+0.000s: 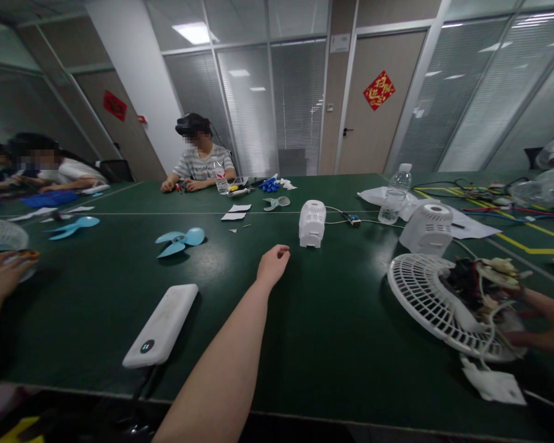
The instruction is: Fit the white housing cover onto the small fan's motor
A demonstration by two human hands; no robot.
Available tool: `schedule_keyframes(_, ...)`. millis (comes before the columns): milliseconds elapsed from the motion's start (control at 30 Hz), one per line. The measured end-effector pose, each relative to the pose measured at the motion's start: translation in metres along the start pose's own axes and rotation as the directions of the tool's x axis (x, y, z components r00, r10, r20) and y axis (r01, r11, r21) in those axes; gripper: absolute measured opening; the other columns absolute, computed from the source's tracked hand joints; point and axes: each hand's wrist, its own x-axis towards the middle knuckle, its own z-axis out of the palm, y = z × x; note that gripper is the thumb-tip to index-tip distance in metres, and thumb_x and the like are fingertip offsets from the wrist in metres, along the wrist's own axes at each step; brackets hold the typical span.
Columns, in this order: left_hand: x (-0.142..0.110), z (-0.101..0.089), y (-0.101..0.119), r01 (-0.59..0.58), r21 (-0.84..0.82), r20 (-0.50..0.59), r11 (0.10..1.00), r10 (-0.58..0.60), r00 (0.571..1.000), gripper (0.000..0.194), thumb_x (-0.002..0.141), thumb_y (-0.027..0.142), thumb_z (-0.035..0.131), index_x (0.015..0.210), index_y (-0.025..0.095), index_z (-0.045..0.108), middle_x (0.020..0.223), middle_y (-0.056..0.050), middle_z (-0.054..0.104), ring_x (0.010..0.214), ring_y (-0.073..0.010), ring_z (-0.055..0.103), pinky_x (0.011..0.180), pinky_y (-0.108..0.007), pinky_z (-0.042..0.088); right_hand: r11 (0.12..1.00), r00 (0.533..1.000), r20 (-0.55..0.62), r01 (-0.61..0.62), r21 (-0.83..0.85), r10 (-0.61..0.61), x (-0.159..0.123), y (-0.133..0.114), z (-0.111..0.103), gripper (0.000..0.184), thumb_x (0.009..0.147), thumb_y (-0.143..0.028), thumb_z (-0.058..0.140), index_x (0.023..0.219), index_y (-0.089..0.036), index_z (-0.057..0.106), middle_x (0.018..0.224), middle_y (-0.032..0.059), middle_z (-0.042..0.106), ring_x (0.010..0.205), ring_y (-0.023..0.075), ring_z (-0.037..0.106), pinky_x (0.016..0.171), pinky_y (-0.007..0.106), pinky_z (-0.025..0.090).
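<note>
Left hand [273, 264]: bare, empty, fingers loosely curled together, near the white housing.
White housing [311, 224]: upright on the green table [332, 344], vents near its top.
Right-edge hand [547, 317]: clasped on the fan assembly's wired side; whether it is the wearer's own right hand, I cannot tell.
Fan assembly [459, 311]: white grille, dark inner parts and loose wires, at the table's near right.
Power bank [166, 323]: white; lit characters on its round display too small to read.
Door poster [379, 90]: red diamond with gold Chinese characters, 招 and 进 legible.
Wall sign [340, 43]: pale, writing unreadable.
Bottle [221, 179]: red-marked label, wording too small.
</note>
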Motion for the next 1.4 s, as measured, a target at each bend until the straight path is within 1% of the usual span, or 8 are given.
schedule_keyframes(133, 0.000, 0.000, 0.001, -0.016, -0.009, -0.001, 1.000, 0.016, 1.000, 0.023, 0.085, 0.031, 0.059, 0.106, 0.025, 0.067, 0.104, -0.004, 0.071, 0.096, -0.0194, 0.065, 0.089, -0.032, 0.049, 0.995, 0.985, 0.147, 0.095, -0.033, -0.089, 0.005, -0.075, 0.033, 0.058, 0.064, -0.040, 0.078, 0.117, -0.022, 0.061, 0.121, 0.0211, 0.061, 0.104, 0.0344, 0.063, 0.084, 0.041, 0.053)
schedule_keyframes(333, -0.004, 0.005, 0.009, -0.054, -0.061, 0.035, 0.997, 0.056, 0.998, 0.027, 0.087, 0.035, 0.057, 0.111, 0.026, 0.067, 0.108, -0.003, 0.071, 0.090, -0.0178, 0.066, 0.085, -0.031, 0.051, 0.946, 0.951, 0.152, 0.292, -0.139, -0.271, 0.013, -0.189, 0.076, 0.074, 0.069, -0.060, 0.068, 0.127, -0.015, 0.054, 0.124, 0.0169, 0.058, 0.115, 0.0366, 0.054, 0.100, 0.050, 0.046)
schedule_keyframes(500, 0.000, 0.006, 0.008, -0.066, -0.107, 0.044, 0.992, 0.071, 0.997, 0.029, 0.087, 0.035, 0.057, 0.112, 0.026, 0.067, 0.113, -0.002, 0.070, 0.091, -0.0172, 0.066, 0.088, -0.030, 0.051, 0.919, 0.928, 0.134, 0.365, -0.152, -0.347, 0.019, -0.242, 0.102, 0.077, 0.072, -0.063, 0.065, 0.130, -0.014, 0.051, 0.125, 0.0150, 0.057, 0.115, 0.0340, 0.053, 0.101, 0.049, 0.045)
schedule_keyframes(733, 0.008, 0.003, 0.002, -0.048, -0.160, 0.038, 0.986, 0.055, 0.998, 0.028, 0.085, 0.035, 0.060, 0.110, 0.025, 0.069, 0.112, -0.003, 0.071, 0.103, -0.0209, 0.064, 0.096, -0.034, 0.047, 0.916, 0.918, 0.143, 0.387, -0.109, -0.371, 0.021, -0.263, 0.117, 0.079, 0.072, -0.061, 0.064, 0.135, -0.016, 0.048, 0.133, 0.0142, 0.051, 0.118, 0.0347, 0.050, 0.102, 0.051, 0.044)
schedule_keyframes(900, 0.008, 0.000, 0.002, -0.041, -0.224, 0.055, 0.974, 0.055, 0.997, 0.030, 0.082, 0.035, 0.064, 0.109, 0.023, 0.070, 0.114, -0.005, 0.070, 0.105, -0.0220, 0.064, 0.096, -0.034, 0.048, 0.906, 0.864, 0.299, 0.422, 0.008, -0.405, 0.037, -0.253, 0.097, 0.062, 0.075, -0.028, 0.057, 0.135, -0.016, 0.049, 0.135, 0.0125, 0.051, 0.121, 0.0309, 0.050, 0.104, 0.049, 0.042)
schedule_keyframes(1067, 0.006, 0.003, 0.004, -0.029, -0.297, 0.036, 0.954, 0.042, 0.998, 0.034, 0.081, 0.035, 0.066, 0.113, 0.021, 0.067, 0.119, -0.008, 0.068, 0.107, -0.0217, 0.064, 0.096, -0.036, 0.048, 0.920, 0.955, 0.065, 0.259, 0.295, -0.290, 0.095, -0.245, 0.112, 0.040, 0.076, -0.021, 0.054, 0.116, -0.019, 0.061, 0.116, 0.0097, 0.063, 0.103, 0.0269, 0.061, 0.094, 0.048, 0.048)
schedule_keyframes(1233, 0.005, 0.006, 0.008, -0.049, -0.320, -0.035, 0.946, 0.040, 0.999, 0.032, 0.080, 0.031, 0.067, 0.111, 0.021, 0.067, 0.119, -0.007, 0.068, 0.106, -0.0213, 0.063, 0.096, -0.036, 0.047, 0.879, 0.965, -0.078, 0.260, 0.399, -0.250, 0.170, -0.252, 0.152, 0.076, 0.075, -0.033, 0.065, 0.143, -0.016, 0.034, 0.140, 0.0165, 0.044, 0.123, 0.0311, 0.049, 0.102, 0.052, 0.041)
schedule_keyframes(1400, 0.005, 0.008, 0.012, -0.052, -0.293, -0.109, 0.955, 0.020, 0.994, 0.028, 0.079, 0.029, 0.068, 0.106, 0.020, 0.068, 0.114, -0.008, 0.069, 0.103, -0.0216, 0.063, 0.093, -0.036, 0.047, 0.808, 0.946, -0.074, 0.310, 0.502, -0.317, 0.216, -0.261, 0.177, 0.114, 0.060, -0.034, 0.080, 0.152, -0.022, 0.012, 0.156, 0.0139, 0.017, 0.140, 0.0322, 0.027, 0.113, 0.050, 0.029)
